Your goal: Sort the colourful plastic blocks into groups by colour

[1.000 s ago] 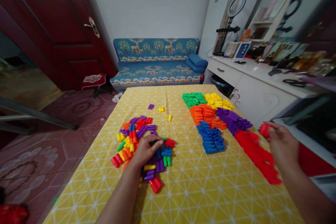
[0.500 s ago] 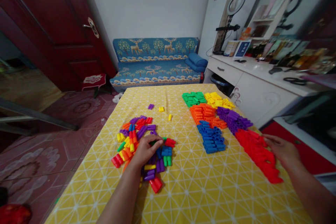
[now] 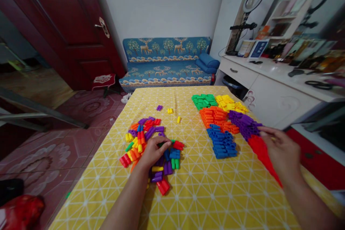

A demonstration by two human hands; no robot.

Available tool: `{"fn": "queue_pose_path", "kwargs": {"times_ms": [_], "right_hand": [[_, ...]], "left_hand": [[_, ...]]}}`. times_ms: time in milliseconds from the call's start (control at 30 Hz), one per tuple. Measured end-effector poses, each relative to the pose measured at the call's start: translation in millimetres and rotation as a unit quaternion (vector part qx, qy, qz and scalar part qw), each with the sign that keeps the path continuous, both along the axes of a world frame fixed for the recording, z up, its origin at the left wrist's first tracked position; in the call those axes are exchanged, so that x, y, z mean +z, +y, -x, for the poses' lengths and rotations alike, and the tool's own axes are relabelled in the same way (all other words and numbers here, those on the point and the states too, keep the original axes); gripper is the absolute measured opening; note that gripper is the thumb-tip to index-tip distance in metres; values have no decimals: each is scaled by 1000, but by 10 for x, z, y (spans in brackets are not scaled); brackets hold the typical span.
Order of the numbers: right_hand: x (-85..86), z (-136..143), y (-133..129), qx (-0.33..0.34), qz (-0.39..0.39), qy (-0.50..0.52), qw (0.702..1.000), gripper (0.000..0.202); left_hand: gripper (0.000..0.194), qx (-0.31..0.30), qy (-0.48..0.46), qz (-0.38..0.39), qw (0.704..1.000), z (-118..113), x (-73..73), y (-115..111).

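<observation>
My left hand (image 3: 155,152) rests over the mixed pile of coloured tube blocks, its fingers closed near a green piece (image 3: 172,141) beside a red one (image 3: 178,145); what they grip is hidden. My right hand (image 3: 281,151) is above the red blocks (image 3: 262,151), fingertips pressed together at the near end of the purple blocks (image 3: 242,123); whether a piece is between them is too small to tell. Blue blocks (image 3: 222,143), orange blocks (image 3: 214,115), green blocks (image 3: 204,101) and yellow blocks (image 3: 230,104) lie in groups by colour.
Some purple (image 3: 159,107) and yellow pieces (image 3: 170,110) lie apart toward the back of the yellow-clothed table (image 3: 205,194). Behind it stands a blue patterned sofa (image 3: 164,64). A white dresser (image 3: 272,90) is at the right, a red stool (image 3: 104,79) at the left.
My right hand has moved from the outer side of the red blocks up and over them to the purple group. My left hand stays over the mixed pile. The view has shifted slightly.
</observation>
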State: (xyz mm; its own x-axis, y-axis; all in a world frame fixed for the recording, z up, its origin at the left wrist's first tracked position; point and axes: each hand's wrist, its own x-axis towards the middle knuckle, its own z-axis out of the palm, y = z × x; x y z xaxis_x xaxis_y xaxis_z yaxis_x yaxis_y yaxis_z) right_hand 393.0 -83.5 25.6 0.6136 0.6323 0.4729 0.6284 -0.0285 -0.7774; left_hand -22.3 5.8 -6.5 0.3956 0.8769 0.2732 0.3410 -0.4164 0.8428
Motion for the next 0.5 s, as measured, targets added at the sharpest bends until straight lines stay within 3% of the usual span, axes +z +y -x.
{"fn": "queue_pose_path", "kwargs": {"times_ms": [100,200,267,333,500], "right_hand": [[-8,886,144,252,37,15,967,19],[-136,1674,280,416,85,-51,904,33],[-224,2037,347,447,100,-121,880,47],[-289,2250,392,431,108,-179,878,46],[-423,2305,423,375,104,-203,898,34]], "left_hand": [[25,17,-12,-14,1000,8,0,4],[24,28,-19,-20,999,17,-7,4],[23,25,-18,-22,999,17,-12,2],[23,24,-18,-20,999,13,-19,2],[21,25,-17,-14,999,7,-45,15]]}}
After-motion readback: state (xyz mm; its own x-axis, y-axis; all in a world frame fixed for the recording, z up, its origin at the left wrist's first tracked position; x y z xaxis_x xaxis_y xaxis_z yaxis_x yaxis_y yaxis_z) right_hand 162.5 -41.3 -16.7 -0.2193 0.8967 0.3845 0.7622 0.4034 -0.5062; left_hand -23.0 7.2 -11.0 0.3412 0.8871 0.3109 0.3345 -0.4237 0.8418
